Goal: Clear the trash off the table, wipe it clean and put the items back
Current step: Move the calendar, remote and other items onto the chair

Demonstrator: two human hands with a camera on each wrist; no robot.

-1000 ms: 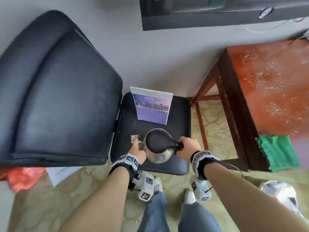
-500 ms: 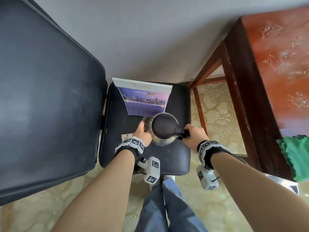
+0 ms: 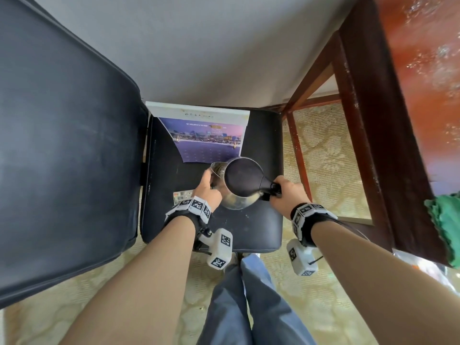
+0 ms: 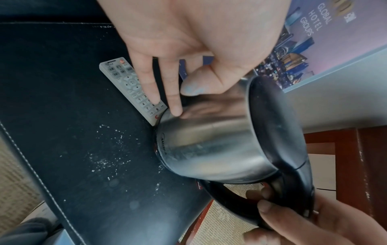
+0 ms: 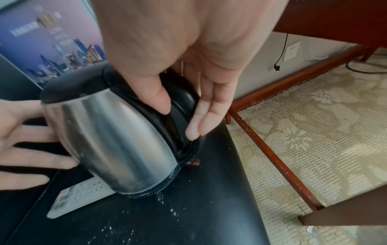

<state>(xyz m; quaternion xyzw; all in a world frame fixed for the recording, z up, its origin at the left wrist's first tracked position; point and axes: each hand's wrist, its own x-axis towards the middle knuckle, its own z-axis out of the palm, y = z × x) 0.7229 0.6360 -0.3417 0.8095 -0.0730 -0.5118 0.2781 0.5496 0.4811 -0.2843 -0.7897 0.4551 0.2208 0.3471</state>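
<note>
A steel kettle with a black lid stands on the black padded stool, just in front of a purple desk calendar. My right hand grips its black handle. My left hand lies against the steel side with straight fingers. The kettle base touches the end of a grey remote control lying on the stool.
White crumbs dot the stool seat. A large black chair stands close on the left. The red wooden table with a green cloth on its edge is on the right. Patterned carpet lies between them.
The kettle has moved from the stool's front edge back toward the calendar, with both hands on it. The remote now shows beside my left wrist. My head has leaned closer.
</note>
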